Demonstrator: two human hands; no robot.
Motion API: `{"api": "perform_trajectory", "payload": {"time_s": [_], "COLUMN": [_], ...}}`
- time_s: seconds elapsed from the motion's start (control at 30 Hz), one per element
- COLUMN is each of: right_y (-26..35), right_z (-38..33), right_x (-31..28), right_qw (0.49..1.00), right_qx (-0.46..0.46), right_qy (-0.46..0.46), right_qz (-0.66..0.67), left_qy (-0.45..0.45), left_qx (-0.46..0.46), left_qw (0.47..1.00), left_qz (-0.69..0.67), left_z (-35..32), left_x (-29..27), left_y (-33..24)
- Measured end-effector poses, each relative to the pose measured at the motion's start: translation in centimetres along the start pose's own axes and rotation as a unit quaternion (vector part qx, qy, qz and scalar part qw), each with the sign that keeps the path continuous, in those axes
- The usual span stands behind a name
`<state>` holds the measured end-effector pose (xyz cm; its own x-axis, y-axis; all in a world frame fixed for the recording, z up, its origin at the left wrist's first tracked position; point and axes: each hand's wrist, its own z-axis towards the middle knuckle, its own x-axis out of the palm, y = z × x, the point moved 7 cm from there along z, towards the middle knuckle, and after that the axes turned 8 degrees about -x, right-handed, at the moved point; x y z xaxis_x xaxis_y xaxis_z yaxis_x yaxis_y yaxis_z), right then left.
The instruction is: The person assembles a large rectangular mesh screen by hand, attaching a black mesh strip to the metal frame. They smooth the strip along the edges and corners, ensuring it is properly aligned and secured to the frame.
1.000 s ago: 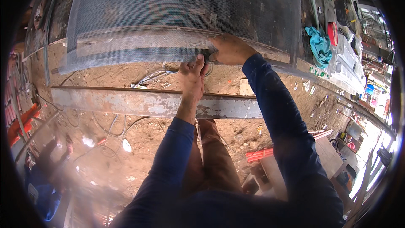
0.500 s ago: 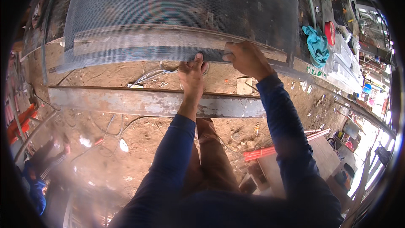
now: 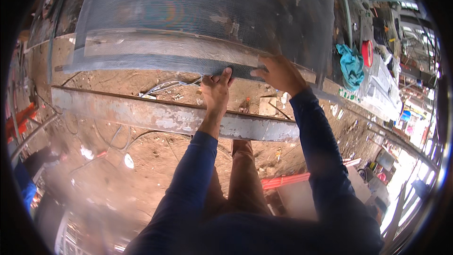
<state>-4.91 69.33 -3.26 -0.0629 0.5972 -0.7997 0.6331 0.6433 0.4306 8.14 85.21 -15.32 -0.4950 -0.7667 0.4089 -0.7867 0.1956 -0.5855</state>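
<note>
A fine grey mesh sheet (image 3: 155, 7) lies over a dark, worn tabletop, its near edge overhanging a pale wooden strip (image 3: 141, 46). My left hand (image 3: 217, 87) is closed on that overhanging edge, the thumb on top and the fingers curled below. To its right, my right hand (image 3: 283, 74) bends over the same edge. Its thumb and fingers are curled at the mesh; what lies between them, if anything, is hidden.
A rusty, paint-flaked metal beam (image 3: 179, 117) runs across in front of my legs. At the right are a teal cloth (image 3: 350, 66) and a red tape roll (image 3: 367, 53). Cables (image 3: 170, 85) lie on the dirt floor, with orange-red tubes (image 3: 285, 181) lower right.
My right hand has shifted slightly right and down, its fist loosening somewhat. My left hand keeps its hold on the mesh. The whole view has tilted a little.
</note>
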Motion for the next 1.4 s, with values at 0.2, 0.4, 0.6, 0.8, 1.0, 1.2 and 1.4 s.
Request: {"api": "perform_trajectory", "payload": {"time_s": [0.2, 0.4, 0.6, 0.8, 1.0, 1.2, 1.4], "right_y": [-2.7, -2.4, -3.4, -4.8, -3.8, -5.3, -5.2], "right_z": [0.8, 0.7, -3.5, -3.5, -3.2, -2.9, -2.3], "right_x": [1.7, 0.9, -0.7, -0.5, -0.4, 1.0, -0.3], "right_qw": [0.999, 0.998, 0.996, 0.993, 0.986, 0.99, 0.982], "right_qx": [-0.023, -0.025, -0.065, -0.043, -0.074, -0.09, -0.06], "right_qy": [0.014, 0.063, 0.055, 0.102, 0.143, 0.104, 0.175], "right_qz": [-0.018, -0.018, 0.013, 0.046, 0.032, 0.025, 0.04], "left_qy": [0.022, -0.021, -0.026, -0.026, -0.026, 0.012, 0.006], "left_qx": [0.009, 0.033, 0.036, 0.044, 0.038, 0.047, 0.029], "left_qw": [1.0, 0.998, 0.998, 0.998, 0.998, 0.998, 0.998], "left_qz": [-0.019, 0.039, 0.038, 0.033, 0.03, 0.034, 0.049], "left_z": [-1.1, -1.1, -1.4, -1.8, -2.1, -1.6, -2.3], "left_x": [1.5, 2.6, 2.9, 3.7, 3.1, 3.1, 3.4], "left_y": [1.4, 3.4, 3.3, 3.3, 3.4, 3.6, 3.0]}}
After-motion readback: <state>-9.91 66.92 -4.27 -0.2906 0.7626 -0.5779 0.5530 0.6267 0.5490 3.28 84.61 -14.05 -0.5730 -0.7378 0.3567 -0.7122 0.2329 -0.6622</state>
